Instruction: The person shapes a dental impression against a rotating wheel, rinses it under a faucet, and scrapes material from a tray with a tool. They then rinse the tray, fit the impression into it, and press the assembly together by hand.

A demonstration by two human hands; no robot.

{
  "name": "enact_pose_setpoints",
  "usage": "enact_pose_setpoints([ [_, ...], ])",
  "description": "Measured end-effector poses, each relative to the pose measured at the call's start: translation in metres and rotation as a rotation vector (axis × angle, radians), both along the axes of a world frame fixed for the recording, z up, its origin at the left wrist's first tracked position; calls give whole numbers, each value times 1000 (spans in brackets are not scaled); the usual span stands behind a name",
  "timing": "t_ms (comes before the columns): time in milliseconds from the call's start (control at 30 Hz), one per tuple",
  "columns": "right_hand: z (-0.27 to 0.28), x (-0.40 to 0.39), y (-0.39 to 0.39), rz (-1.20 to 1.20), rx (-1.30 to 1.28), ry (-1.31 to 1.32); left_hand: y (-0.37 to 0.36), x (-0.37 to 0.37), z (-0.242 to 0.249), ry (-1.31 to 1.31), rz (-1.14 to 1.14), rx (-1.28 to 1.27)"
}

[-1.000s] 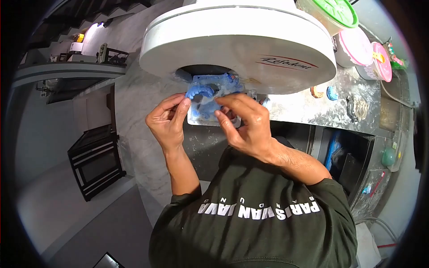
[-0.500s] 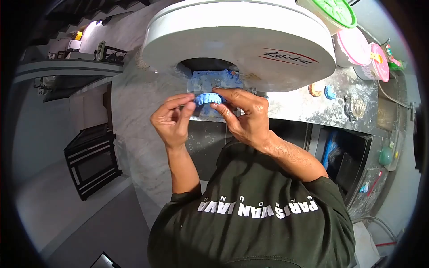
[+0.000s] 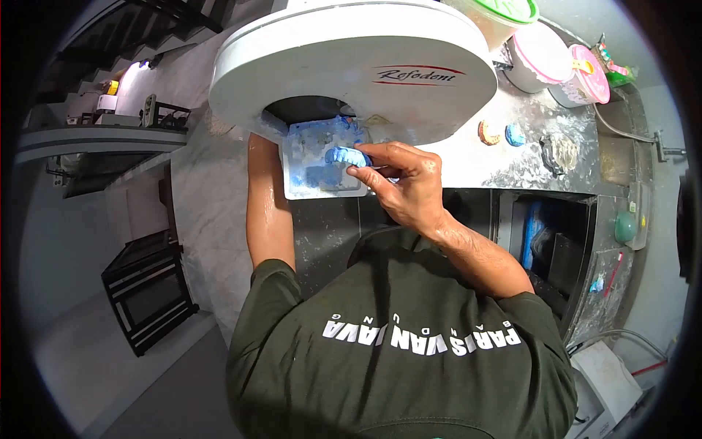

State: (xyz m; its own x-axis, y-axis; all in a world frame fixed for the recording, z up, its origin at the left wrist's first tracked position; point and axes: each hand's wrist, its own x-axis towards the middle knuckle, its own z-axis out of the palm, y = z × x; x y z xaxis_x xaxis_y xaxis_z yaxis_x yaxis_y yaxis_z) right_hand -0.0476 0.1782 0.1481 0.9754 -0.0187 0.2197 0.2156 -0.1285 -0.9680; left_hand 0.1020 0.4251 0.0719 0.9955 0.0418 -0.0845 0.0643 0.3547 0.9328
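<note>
My right hand (image 3: 409, 181) pinches a blue dental cast (image 3: 345, 156) between thumb and fingers, its row of teeth showing. Under the cast lies the blue-smeared tray (image 3: 300, 172) of a white machine (image 3: 329, 66) marked "Refodent". The cast is just in front of the machine's dark opening (image 3: 303, 107). Of my left arm only the forearm (image 3: 269, 201) shows, reaching up on the left side of the tray. The machine's housing hides my left hand, so its fingers and anything in them cannot be seen.
On the stained counter to the right lie an orange-brown dental cast (image 3: 488, 134), a smaller blue piece (image 3: 515, 134) and a grey-white lump (image 3: 559, 154). Lidded tubs (image 3: 537, 62) stand behind them. Below the counter is an open cabinet (image 3: 552, 241).
My left hand has let go of the cast and passed out of sight behind the machine. The cast stays in my right hand. The view has shifted, so more of the tray shows.
</note>
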Motion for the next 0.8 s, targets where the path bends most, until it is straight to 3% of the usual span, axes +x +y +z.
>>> enact_pose_setpoints([
  [233, -2, -8, -4, -10, 26, -16, -2, -15, -7, -4, 19, 22],
  [800, -11, -48, -87, -87, 309, 375, -6, -63, -21, 11, 49, 6],
])
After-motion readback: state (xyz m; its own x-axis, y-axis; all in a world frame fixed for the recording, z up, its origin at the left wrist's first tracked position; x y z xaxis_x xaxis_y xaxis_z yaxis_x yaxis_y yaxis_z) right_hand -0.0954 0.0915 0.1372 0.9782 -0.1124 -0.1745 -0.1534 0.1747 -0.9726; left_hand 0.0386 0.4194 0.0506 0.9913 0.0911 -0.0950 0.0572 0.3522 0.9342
